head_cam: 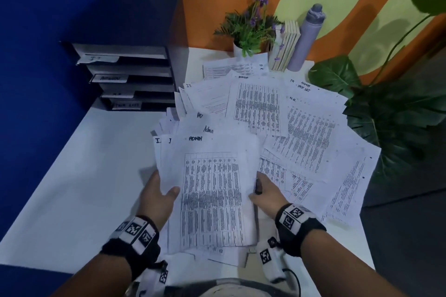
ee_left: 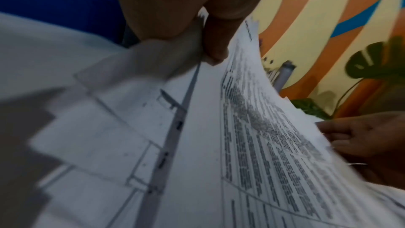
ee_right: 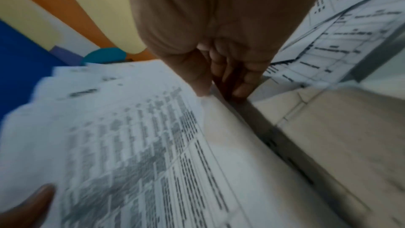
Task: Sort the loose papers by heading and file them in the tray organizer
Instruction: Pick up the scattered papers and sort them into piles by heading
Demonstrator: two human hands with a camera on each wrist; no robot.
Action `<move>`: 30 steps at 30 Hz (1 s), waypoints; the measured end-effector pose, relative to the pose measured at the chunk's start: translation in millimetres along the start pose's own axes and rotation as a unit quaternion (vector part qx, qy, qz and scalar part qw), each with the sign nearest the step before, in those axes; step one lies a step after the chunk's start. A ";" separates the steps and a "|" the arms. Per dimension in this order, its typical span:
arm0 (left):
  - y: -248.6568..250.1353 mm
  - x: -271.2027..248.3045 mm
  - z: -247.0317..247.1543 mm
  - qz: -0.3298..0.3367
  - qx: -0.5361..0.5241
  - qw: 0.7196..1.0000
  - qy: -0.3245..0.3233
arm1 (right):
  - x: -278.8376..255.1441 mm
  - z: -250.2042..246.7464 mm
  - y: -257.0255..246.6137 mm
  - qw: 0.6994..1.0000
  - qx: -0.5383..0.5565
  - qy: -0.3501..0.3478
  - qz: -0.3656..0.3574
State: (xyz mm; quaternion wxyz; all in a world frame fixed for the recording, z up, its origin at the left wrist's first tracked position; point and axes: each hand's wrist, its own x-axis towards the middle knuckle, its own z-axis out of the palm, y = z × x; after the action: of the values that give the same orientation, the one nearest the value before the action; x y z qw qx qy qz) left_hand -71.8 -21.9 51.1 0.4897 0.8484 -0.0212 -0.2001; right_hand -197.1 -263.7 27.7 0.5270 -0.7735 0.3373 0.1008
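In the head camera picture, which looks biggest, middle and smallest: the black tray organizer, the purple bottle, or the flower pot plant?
1. tray organizer, clearly biggest.
2. flower plant and bottle look about alike in height; the plant spreads wider, so I won't rank them firmly.

The right hand (ee_right: 219, 44) pinches the edge of a printed paper stack (ee_right: 131, 145). A left thumb (ee_right: 32, 202) presses its near corner. More sheets (ee_right: 328, 49) lie beyond.

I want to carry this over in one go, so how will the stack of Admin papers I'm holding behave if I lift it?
The stack of papers will likely flop: the sheets already curve between the left hand and right hand. Its edges are uneven, so sheets may slide apart. It looks light.
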 end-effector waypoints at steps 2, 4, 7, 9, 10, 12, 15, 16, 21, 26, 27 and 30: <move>18.6 -11.1 -14.3 0.037 -0.049 0.998 -0.001 | -2.3 -9.5 -7.3 0.998 0.064 0.000 0.001; 36.3 -16.8 -24.6 0.061 -0.096 0.993 -0.020 | -8.1 -18.2 -19.8 0.986 0.169 0.000 -0.014; 66.6 -20.1 -27.5 0.093 -0.150 0.983 -0.057 | -20.5 -37.0 -52.8 0.954 0.280 0.056 -0.089; 85.7 -17.3 -24.0 0.100 -0.200 0.973 -0.058 | -28.7 -51.0 -75.9 0.934 0.304 0.108 -0.153; 93.8 -14.8 -22.1 0.104 -0.220 0.968 -0.057 | -32.4 -56.6 -85.9 0.923 0.312 0.125 -0.189; 104.0 -9.1 -18.2 0.112 -0.238 0.963 -0.055 | -39.0 -62.7 -98.3 0.905 0.323 0.147 -0.233; 105.6 -7.3 -12.7 0.119 -0.248 0.960 -0.059 | -45.6 -61.6 -96.4 0.910 0.295 0.153 -0.248; 103.0 -7.7 -10.6 0.108 -0.256 0.959 -0.065 | -47.3 -60.0 -92.3 0.912 0.290 0.152 -0.246; 86.5 -7.5 -0.4 0.053 -0.275 0.955 -0.097 | -46.9 -56.1 -72.2 0.917 0.304 0.134 -0.220; 95.0 -10.6 12.5 0.030 -0.303 0.949 -0.082 | -47.7 -60.7 -85.5 0.909 0.311 0.133 -0.243; 97.9 -10.0 14.3 0.032 -0.322 0.943 -0.073 | -47.6 -62.3 -88.8 0.901 0.330 0.134 -0.248; 106.0 -6.8 17.0 0.037 -0.366 0.928 -0.054 | -45.8 -69.7 -85.8 0.874 0.397 0.141 -0.243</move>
State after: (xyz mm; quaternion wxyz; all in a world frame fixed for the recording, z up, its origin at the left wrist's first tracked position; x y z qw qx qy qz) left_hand -67.2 -89.4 134.8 0.7712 0.5971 -0.0042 -0.2208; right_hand -191.6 -287.6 144.8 0.7444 -0.5629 0.2208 -0.2833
